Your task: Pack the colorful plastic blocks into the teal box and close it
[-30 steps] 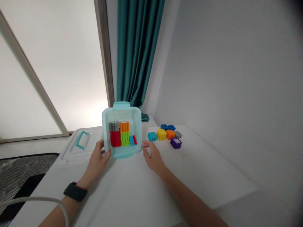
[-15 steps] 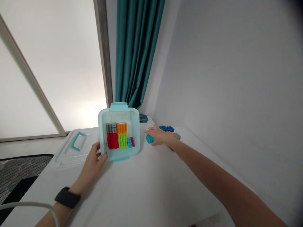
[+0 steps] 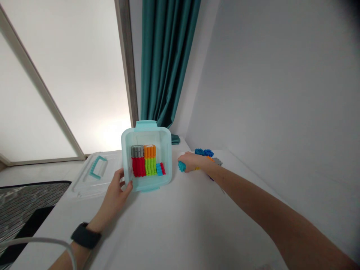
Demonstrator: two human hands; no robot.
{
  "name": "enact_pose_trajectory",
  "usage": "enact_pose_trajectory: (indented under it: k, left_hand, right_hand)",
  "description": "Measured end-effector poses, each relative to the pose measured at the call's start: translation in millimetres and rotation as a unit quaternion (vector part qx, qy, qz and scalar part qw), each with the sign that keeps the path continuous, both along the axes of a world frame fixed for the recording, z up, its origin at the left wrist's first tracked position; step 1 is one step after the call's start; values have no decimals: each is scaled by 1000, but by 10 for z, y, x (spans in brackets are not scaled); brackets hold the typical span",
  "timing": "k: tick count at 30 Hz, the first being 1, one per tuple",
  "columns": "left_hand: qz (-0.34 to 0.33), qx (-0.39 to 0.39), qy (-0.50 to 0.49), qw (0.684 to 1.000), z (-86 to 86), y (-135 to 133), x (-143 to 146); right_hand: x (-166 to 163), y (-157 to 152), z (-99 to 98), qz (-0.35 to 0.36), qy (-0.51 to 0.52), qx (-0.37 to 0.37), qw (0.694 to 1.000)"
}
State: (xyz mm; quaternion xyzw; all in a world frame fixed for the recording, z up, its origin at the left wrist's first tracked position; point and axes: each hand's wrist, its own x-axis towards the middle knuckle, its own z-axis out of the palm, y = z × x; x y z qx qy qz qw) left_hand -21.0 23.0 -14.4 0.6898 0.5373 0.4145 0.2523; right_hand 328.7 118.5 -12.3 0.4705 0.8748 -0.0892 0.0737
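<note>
While the left hand [image 3: 114,195] holds the near left corner of the light blue box [image 3: 146,159] on the white table [image 3: 174,225], the right hand [image 3: 194,162] is closed around a teal block [image 3: 181,166] just right of the box. Red, green, orange and gray blocks [image 3: 146,161] sit inside. More loose blocks [image 3: 204,152] lie behind the right hand. A clear lid [image 3: 94,170] lies left of the box.

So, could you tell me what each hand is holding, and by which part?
The left hand grips the tilted teal container by its lower left corner. The right hand closes over a teal toothed block, gripping its top.
</note>
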Motion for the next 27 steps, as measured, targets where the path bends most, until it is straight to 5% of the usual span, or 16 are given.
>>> enact_pose_trajectory:
  k: [15,27]
  left_hand:
    - [-12,13,-12,1000,44,-21,35]
    - [-39,4,-42,998,88,-76,68]
  right_hand:
    - [-424,-1160,81,114,54,-25,992]
    - [-848,-1339,35,169,125,36,977]
